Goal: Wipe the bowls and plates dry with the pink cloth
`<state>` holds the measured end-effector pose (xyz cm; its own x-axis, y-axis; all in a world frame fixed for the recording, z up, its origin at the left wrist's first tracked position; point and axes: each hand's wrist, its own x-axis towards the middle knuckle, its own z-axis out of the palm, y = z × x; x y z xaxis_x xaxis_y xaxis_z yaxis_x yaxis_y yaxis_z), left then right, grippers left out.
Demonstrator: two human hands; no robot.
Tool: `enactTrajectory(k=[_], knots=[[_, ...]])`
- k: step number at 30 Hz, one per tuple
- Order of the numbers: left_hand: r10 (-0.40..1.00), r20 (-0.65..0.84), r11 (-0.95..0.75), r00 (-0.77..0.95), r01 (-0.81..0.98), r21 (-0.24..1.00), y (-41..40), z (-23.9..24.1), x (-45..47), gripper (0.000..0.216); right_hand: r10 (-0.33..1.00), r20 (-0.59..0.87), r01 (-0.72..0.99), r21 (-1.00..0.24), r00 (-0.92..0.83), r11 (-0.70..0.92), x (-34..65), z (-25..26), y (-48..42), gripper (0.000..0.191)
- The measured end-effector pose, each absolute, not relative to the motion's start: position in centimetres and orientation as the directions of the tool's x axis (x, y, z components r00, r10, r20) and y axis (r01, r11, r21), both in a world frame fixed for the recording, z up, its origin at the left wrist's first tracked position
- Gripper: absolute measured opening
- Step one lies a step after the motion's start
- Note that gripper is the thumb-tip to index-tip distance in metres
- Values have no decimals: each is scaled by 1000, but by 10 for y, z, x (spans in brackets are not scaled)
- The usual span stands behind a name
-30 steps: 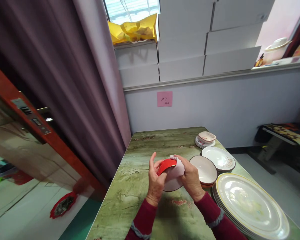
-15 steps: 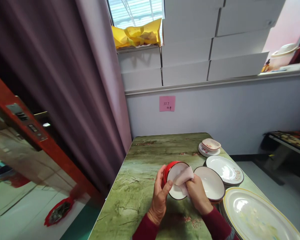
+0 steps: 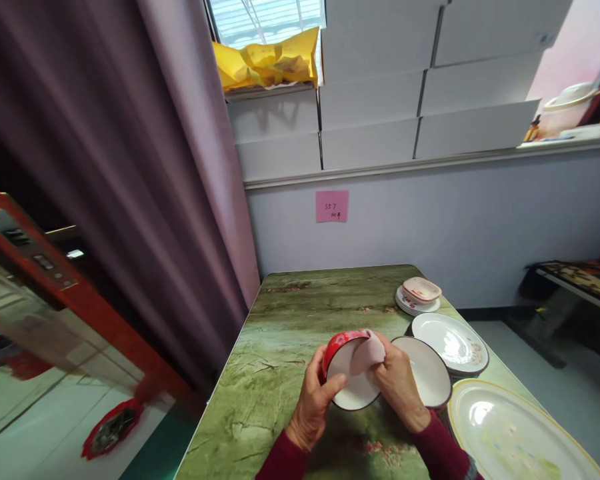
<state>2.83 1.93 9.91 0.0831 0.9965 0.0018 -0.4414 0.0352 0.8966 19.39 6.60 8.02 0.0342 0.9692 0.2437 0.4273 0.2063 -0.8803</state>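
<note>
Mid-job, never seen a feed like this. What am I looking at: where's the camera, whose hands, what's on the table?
No machine here: a person works with two bare hands, and the one camera sits on their head, looking forward and down. The left hand holds a red bowl with a white inside, tilted toward the camera. The right hand presses a small white cloth against the bowl's inside near its upper rim. Below them is a green marbled table. To the right on it lie a white bowl with a dark rim, a round white plate, a large oval platter with a yellow rim, and farther back a small stack of plates with a pinkish dish on top.
</note>
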Motion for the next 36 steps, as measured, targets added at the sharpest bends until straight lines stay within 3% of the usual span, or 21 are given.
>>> enactTrajectory(k=[3,10,13,16,18,20,23,25,30,36], knots=[[992,-94,40,-83,-503,863,20,101,37,52,977,201,402,-902,67,158,187,76,63,42],[900,-263,7,-348,-591,806,33,98,32,55,991,93,280,-953,-94,116,197,74,54,26],[849,-336,55,-407,-564,824,33,94,23,55,978,186,269,-951,92,156,209,89,54,40],[859,-373,120,-351,-569,813,26,90,27,58,873,395,395,-879,287,267,209,104,52,58],[884,-393,187,-254,-578,794,19,88,35,60,815,548,501,-767,188,400,200,107,50,57],[903,-401,246,-154,-581,776,13,87,45,63,757,643,557,-587,-120,587,191,105,46,52],[920,-380,259,-98,-576,775,8,87,51,66,653,598,565,-367,-465,739,186,102,36,54],[929,-348,220,-124,-569,793,8,90,50,66,656,591,591,-342,-470,731,190,104,31,55],[958,-193,59,-213,-512,857,10,96,42,58,732,569,600,-453,-375,659,197,110,25,34],[980,-137,74,-146,-370,926,0,96,46,52,834,356,738,-400,-422,544,171,96,19,36]])
